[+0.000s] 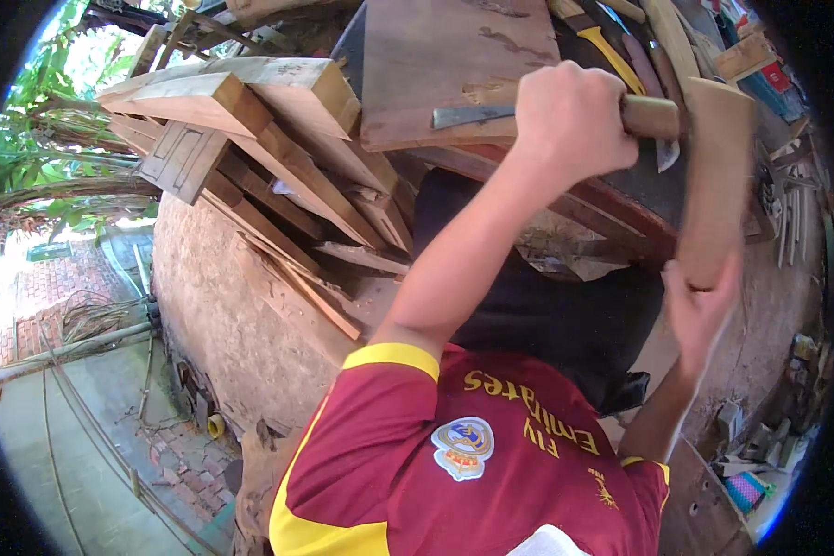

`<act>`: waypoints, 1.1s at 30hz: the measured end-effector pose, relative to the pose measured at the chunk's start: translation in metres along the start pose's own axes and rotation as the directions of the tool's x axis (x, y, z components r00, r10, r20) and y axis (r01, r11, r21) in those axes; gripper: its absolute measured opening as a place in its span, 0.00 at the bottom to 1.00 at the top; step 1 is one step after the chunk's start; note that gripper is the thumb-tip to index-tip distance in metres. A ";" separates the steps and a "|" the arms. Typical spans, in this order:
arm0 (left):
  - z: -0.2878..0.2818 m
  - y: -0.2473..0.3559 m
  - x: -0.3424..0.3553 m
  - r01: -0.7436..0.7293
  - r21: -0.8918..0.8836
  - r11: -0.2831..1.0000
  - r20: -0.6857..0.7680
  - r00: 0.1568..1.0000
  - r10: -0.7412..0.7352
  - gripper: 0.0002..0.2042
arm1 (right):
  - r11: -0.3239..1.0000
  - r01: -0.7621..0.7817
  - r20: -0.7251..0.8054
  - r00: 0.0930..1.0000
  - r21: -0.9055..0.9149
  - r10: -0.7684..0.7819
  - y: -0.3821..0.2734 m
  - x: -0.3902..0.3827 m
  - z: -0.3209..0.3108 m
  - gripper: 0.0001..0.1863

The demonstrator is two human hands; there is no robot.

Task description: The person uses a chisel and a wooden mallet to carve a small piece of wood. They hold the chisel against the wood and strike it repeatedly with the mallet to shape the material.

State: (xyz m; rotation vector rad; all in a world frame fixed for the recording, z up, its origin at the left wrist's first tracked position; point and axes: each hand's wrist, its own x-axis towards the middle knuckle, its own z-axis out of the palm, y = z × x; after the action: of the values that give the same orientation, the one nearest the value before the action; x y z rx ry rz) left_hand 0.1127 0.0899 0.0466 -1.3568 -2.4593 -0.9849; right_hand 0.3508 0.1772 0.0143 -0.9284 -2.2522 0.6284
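Observation:
My left hand (573,125) is wrapped round a chisel (651,119), its wooden handle end sticking out to the right and its flat metal blade pointing left. The blade lies over the near part of a brown wooden board (417,65), which has several rough, chipped patches on its face. In my right hand (704,301) is a wooden mallet (718,167), gripped at its lower end and slightly blurred. The mallet's thick upper part stands just right of the chisel's handle end, with a small gap between them.
Several long timber beams (292,176) lean at the left. More tools, including one with a yellow handle (612,57) and a knife-like blade (667,153), lie on the dark bench right of the board. Wood scraps (760,445) litter the floor at the right.

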 end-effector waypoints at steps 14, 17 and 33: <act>0.002 -0.008 -0.006 -0.059 0.027 0.998 0.014 0.998 0.058 0.08 | 0.972 -0.031 -0.149 0.986 0.234 0.067 -0.011 -0.016 0.027 0.41; -0.001 -0.004 -0.009 -0.069 0.001 0.998 0.005 0.998 0.069 0.08 | 0.964 -0.100 -0.211 0.965 0.247 0.154 0.000 -0.014 0.015 0.43; -0.015 0.023 -0.020 -0.129 -0.256 0.958 -0.148 0.985 0.093 0.08 | 0.896 0.011 -0.306 0.942 0.444 0.139 -0.013 -0.015 -0.021 0.39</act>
State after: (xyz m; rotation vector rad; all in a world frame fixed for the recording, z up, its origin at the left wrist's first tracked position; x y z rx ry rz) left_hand 0.1400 0.0751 0.0603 -1.4340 -2.1875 -1.3686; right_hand 0.3678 0.1620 0.0312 -0.8083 -1.6868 0.8954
